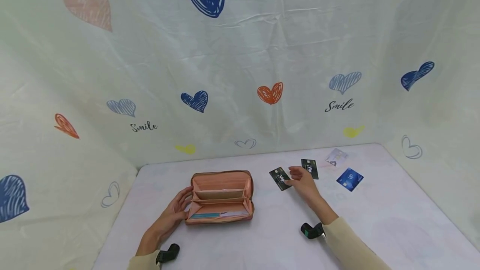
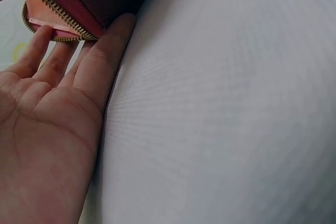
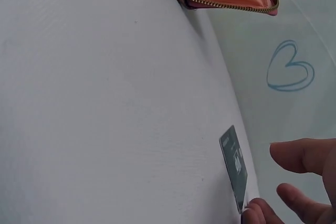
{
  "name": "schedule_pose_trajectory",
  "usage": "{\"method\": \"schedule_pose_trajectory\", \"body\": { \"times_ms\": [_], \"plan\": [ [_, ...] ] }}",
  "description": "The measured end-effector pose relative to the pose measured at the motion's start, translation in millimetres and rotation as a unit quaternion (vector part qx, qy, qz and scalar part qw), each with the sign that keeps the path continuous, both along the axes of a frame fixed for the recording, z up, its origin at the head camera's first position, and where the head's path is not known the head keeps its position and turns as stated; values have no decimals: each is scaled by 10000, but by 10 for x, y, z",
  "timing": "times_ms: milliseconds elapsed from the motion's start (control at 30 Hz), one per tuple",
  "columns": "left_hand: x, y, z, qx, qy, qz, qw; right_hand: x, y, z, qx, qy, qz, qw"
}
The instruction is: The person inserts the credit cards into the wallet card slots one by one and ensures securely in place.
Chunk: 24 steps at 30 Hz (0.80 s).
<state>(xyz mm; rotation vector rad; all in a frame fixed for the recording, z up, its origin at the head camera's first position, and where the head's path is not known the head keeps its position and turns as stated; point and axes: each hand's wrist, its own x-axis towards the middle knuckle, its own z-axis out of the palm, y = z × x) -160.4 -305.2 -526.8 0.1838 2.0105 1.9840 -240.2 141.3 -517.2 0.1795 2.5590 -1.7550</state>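
Observation:
A pink zip wallet [image 1: 221, 207] lies spread apart on the table, its compartments facing up. My left hand [image 1: 174, 211] grips its left side, thumb near the front corner and fingers along the side; the left wrist view shows the fingers [image 2: 86, 66] at the brass zip. To the right of the wallet, my right hand [image 1: 304, 184] pinches a black VIP card [image 1: 279, 178] by its right end. In the right wrist view that card [image 3: 234, 166] stands at a slant with fingertips at its lower end, while two other fingers [image 3: 299, 156] stay apart from it.
Behind my right hand lies another black VIP card [image 1: 310, 166]. Farther right are a pale card [image 1: 336, 156] and a blue card [image 1: 350, 179]. A teal card [image 1: 205, 216] and a whitish one [image 1: 234, 213] sit in the wallet's front pocket. A heart-printed curtain [image 1: 232, 61] hangs behind the table [image 1: 258, 245].

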Motion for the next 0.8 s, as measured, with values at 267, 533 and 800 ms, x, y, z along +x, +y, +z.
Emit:
{"method": "schedule_pose_trajectory", "body": {
  "times_ms": [267,533,800],
  "plan": [
    [3,15,-11,-89,-47,102,9999,-62,-106,36,633,119,177,9978],
    [1,10,-27,28,-67,40,10000,-80,-197,1,1469,247,122,9888],
    [-2,-17,-32,292,220,-267,9990,-85,-211,-3,1769,337,109,9836]
  ]
}}
